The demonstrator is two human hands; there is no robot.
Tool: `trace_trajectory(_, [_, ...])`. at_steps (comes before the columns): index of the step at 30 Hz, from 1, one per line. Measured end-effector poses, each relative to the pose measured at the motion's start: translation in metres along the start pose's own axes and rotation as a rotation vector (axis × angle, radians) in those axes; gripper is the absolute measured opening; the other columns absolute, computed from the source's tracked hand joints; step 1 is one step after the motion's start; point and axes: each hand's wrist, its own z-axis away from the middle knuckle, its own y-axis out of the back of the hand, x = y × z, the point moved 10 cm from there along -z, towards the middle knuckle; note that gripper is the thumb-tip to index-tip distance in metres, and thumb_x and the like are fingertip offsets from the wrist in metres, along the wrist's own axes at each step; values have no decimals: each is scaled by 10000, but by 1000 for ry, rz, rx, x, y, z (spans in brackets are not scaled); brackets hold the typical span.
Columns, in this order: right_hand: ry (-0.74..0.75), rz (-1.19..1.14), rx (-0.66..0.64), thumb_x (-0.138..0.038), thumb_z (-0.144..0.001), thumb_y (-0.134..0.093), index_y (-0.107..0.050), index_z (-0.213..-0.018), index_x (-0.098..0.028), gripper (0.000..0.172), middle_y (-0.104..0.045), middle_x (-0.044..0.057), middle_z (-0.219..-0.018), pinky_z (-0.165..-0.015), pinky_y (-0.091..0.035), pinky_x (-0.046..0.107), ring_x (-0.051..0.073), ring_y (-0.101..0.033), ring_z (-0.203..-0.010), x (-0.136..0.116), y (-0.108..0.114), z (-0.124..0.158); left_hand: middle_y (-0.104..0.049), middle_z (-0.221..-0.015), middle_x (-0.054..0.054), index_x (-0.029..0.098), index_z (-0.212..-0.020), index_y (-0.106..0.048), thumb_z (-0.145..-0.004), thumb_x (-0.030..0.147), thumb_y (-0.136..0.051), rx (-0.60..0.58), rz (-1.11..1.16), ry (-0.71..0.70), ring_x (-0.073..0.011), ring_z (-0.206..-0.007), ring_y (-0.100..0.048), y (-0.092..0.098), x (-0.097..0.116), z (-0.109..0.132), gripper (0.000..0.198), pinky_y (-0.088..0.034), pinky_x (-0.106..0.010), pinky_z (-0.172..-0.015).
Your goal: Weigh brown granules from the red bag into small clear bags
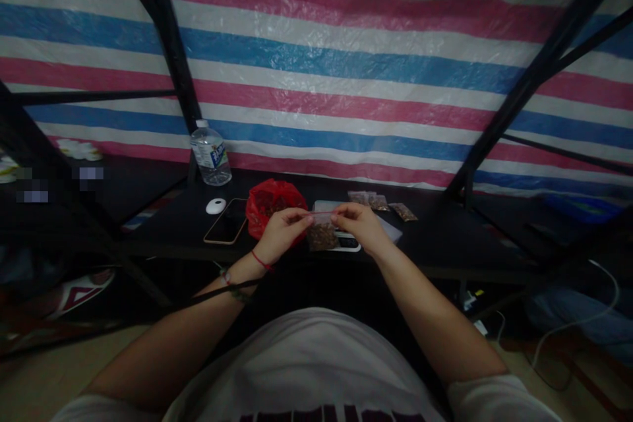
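Note:
A small clear zip bag [323, 236] with brown bits in its lower part hangs between my hands. My left hand [284, 229] pinches the left end of its reddish top edge. At the other end, the thumb and fingers of my right hand [359, 221] are closed on the same edge. Behind and below the bag is a white digital scale [351, 245], partly hidden by it and by my right hand. Just left of the bag stands an open red plastic bag [274, 194] holding more brown bits. Several filled small bags [378, 202] lie beyond my right hand.
A phone [226, 221] and a white oval object [215, 206] lie left of the red bag. Behind them stands a clear plastic bottle [211, 155]. Black metal posts [171, 46] flank the black table [445, 237]; a striped sheet [336, 66] hangs behind.

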Motion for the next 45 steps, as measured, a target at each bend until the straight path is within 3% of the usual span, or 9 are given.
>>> trace_trajectory(5, [25, -1, 68, -400, -639, -750, -643, -694, -174, 256, -598, -24, -605, -539, -408, 227, 100, -510, -547, -6, 6, 0, -697, -773, -38, 154, -810, -694, -672, 434, -736, 75, 49, -15, -168, -713, -612, 8, 2, -1, 314, -494, -286, -700])
trace_trajectory(14, [93, 71, 95, -371, -688, -725, -652, -700, -175, 210, -604, -14, -637, -561, -410, 234, 109, -520, -574, -3, 11, 0, -708, -770, -43, 155, -780, -713, -699, 389, -720, 71, -75, -57, -170, -705, -618, 12, 5, 1, 247, -481, -280, -694])
trace_trajectory(20, [77, 28, 20, -413, -657, -742, -675, -771, -185, 264, -667, 10, -720, -611, -487, 263, 142, -600, -643, -1, -8, 5, -716, -789, -50, 155, -797, -711, -714, 384, -706, 43, -72, -85, -181, -731, -632, 4, 10, 5, 244, -492, -286, -709])
trace_trajectory(27, [129, 151, -10, -332, -691, -720, -708, -723, -200, 137, -696, 18, -717, -645, -490, 280, 167, -635, -682, -12, -20, 11, -721, -809, -54, 161, -810, -708, -761, 357, -672, -36, -159, -152, -180, -747, -647, -9, 23, 13, 206, -501, -275, -710])
trace_trajectory(37, [105, 214, -14, -305, -692, -709, -719, -697, -187, 118, -692, 15, -673, -602, -469, 264, 157, -623, -630, -13, -19, 12, -707, -790, -53, 166, -796, -705, -768, 340, -659, -56, -211, -180, -186, -737, -641, -12, 25, 13, 182, -487, -276, -693])
trace_trajectory(45, [105, 335, 12, -339, -680, -725, -722, -681, -171, 168, -688, 27, -655, -536, -428, 240, 138, -588, -573, -22, -2, 8, -709, -757, -58, 151, -767, -707, -758, 334, -663, 9, -277, -210, -179, -696, -641, -1, 33, 9, 188, -490, -271, -659])
